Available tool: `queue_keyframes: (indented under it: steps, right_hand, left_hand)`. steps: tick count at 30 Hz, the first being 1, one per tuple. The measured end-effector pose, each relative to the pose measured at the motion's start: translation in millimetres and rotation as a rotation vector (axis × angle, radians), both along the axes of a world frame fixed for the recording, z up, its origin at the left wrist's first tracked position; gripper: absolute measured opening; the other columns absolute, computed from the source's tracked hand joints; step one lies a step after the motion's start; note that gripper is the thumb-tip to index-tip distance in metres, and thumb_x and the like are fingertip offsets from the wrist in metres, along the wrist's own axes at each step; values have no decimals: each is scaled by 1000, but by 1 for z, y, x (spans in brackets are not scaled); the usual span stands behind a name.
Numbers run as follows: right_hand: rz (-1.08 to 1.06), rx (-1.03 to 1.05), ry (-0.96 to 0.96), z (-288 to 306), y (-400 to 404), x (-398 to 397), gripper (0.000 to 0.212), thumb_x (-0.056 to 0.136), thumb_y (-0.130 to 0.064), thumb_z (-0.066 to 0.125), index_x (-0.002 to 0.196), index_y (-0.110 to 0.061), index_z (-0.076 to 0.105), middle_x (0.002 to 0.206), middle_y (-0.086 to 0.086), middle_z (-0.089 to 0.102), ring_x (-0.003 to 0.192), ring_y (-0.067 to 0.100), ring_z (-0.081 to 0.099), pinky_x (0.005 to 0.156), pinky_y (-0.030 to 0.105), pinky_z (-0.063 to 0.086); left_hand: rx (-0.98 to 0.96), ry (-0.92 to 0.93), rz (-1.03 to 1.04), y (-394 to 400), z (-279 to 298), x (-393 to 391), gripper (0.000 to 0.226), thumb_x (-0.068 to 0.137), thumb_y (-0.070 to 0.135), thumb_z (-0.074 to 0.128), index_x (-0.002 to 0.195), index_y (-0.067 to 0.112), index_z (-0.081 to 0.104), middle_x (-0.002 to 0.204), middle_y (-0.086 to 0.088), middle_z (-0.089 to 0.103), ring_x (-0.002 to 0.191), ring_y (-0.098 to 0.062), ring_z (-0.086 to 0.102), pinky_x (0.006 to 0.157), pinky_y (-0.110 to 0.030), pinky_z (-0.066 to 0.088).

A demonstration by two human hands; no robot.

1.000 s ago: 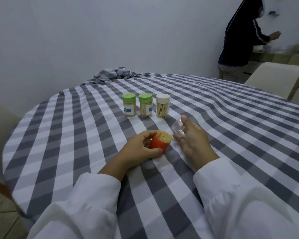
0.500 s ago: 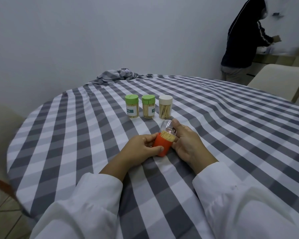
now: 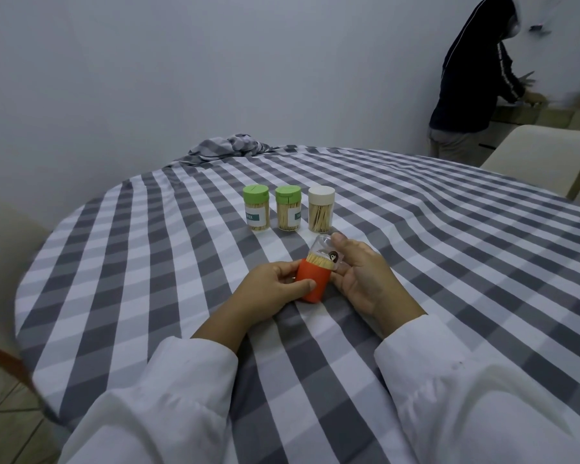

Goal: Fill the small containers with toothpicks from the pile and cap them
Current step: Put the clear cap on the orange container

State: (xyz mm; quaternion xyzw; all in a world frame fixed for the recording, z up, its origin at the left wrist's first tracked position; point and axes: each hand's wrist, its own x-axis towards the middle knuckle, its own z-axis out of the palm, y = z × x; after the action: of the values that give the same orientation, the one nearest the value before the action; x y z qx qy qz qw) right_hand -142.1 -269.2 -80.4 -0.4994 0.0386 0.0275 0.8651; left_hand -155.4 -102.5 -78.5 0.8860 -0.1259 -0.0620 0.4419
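- My left hand (image 3: pixel 275 289) grips the orange container (image 3: pixel 312 284), thumb lying across its near side and fingers curled behind; the container leans away from me, its base low against the checked tablecloth (image 3: pixel 148 279).
- My right hand (image 3: pixel 362 274) holds the clear cap (image 3: pixel 323 251), thumb on its far top and fingers wrapped along its right side. The cap sits over the toothpicks (image 3: pixel 319 261) that stand packed and proud of the orange rim.
- I judge the step to be seating this cap, and it looks partly on: I cannot tell whether its lip has met the orange body all the way round.
- To do it well, I want the cap's axis lined up with the container's tilt, so it slides straight down instead of catching on the toothpick tips.
- I should press evenly through thumb and fingers while the left hand braces, not squeeze the clear wall, which probably flexes.
- If a toothpick sticks up higher than the rest, it could jam or snap; I would tap it down first.
- Three more containers stand in a row beyond my hands: two with green caps (image 3: pixel 256 194) (image 3: pixel 287 194) and one with a white cap (image 3: pixel 321 196), all holding toothpicks and already closed.
- No loose pile shows, so this seems the last one.
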Motion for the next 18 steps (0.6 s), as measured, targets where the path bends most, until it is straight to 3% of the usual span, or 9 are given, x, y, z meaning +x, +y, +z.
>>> queue_keyframes:
  steps: [8, 18]
  right_hand:
    - [-24, -118, -35, -1, 3, 0, 27, 82, -25, 67, 101, -11, 54, 111, 11, 62, 105, 25, 62, 92, 45, 51]
    - [-48, -135, -74, -1, 3, -3, 20, 86, -25, 63, 99, -12, 54, 107, 9, 64, 99, 22, 64, 88, 42, 54]
  left_hand:
    - [17, 13, 1, -1, 2, -1, 62, 88, 38, 61, 144, 22, 40, 137, 0, 53, 111, -9, 50, 96, -23, 39]
    - [14, 22, 11, -1, 4, -3, 61, 88, 38, 61, 143, 22, 40, 137, 0, 54, 114, -11, 51, 98, -25, 40]
